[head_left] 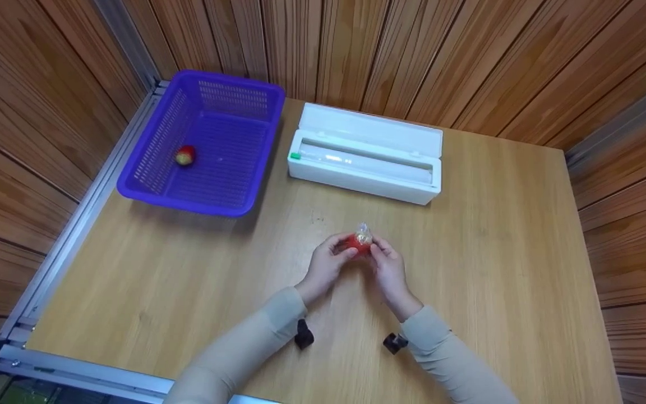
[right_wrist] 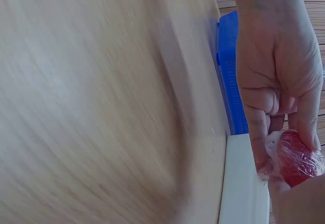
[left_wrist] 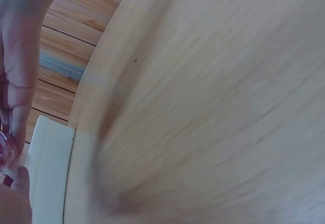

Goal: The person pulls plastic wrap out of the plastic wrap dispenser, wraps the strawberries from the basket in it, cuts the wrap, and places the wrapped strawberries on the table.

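A red apple [head_left: 359, 243] wrapped in clear cling film is held between both hands just above the table. A tuft of gathered film stands up at its top. My left hand [head_left: 323, 266] grips it from the left, thumb on the near side. From the right, my right hand [head_left: 390, 272] pinches the film and the apple's side between thumb and fingers. The right wrist view shows the film stretched and wrinkled over the apple [right_wrist: 297, 158]. Only a sliver of the wrapped apple [left_wrist: 4, 150] appears at the edge of the left wrist view.
Behind the hands sits a white cling film box [head_left: 362, 188], lid up, with a film roll [head_left: 356, 163] inside and a green tab at its left end. A purple basket [head_left: 188, 206] at back left holds another red and yellow apple [head_left: 185, 155]. Wood-panelled walls surround the table [head_left: 497, 252].
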`<state>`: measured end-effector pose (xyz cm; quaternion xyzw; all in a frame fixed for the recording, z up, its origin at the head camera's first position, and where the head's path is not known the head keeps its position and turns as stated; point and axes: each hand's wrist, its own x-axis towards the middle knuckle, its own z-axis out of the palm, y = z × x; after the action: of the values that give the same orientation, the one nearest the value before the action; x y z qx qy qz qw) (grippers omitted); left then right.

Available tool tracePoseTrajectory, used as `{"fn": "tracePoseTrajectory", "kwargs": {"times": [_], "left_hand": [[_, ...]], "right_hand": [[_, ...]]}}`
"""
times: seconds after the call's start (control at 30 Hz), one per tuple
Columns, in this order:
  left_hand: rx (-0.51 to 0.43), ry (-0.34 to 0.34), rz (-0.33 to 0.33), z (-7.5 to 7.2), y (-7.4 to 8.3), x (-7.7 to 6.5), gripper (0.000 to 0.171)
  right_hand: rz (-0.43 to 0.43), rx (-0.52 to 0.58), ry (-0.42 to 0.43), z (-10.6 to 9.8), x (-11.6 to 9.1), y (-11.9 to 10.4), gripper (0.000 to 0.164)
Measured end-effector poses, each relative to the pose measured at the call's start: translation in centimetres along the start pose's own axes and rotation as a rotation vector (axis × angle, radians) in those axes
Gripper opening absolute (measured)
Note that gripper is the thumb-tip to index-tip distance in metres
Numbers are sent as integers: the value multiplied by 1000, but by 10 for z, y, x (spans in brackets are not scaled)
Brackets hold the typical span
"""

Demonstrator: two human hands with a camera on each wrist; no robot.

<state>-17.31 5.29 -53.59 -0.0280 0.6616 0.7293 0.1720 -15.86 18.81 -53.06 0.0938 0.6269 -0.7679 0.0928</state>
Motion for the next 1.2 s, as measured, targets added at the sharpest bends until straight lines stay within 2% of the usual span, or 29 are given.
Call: {"fn": "tracePoseTrajectory", "kwargs": {"times": [0.2, 0.4, 0.53, 0.67, 0.73, 0.9, 1.07, 1.2], "left_hand": [[-42, 46, -12, -1, 0, 1, 34], [-52, 4, -14, -3, -1, 1, 34], [-75, -11, 1, -4, -10, 6, 35], [-96, -7, 20, -3, -22, 11, 36], [-103, -15, 28, -3, -20, 8, 36], [-64, -12, 5, -4, -4, 0, 30], [-5, 51, 23, -2, -3, 2, 27], [15, 80, 44, 0, -11, 7, 26]], "right_hand": [[54, -60, -66, 4, -8, 3, 46], [102, 83, -98, 3, -13, -1, 46], [74, 95, -81, 2, -13, 1, 46], [0, -14, -42, 1, -10, 6, 45], [-33, -67, -30, 1, -9, 9, 45], [-35, -112, -49, -1, -9, 12, 44], [9, -104, -101, -4, -9, 12, 47], [45, -62, -91, -6, -9, 13, 47]]}}
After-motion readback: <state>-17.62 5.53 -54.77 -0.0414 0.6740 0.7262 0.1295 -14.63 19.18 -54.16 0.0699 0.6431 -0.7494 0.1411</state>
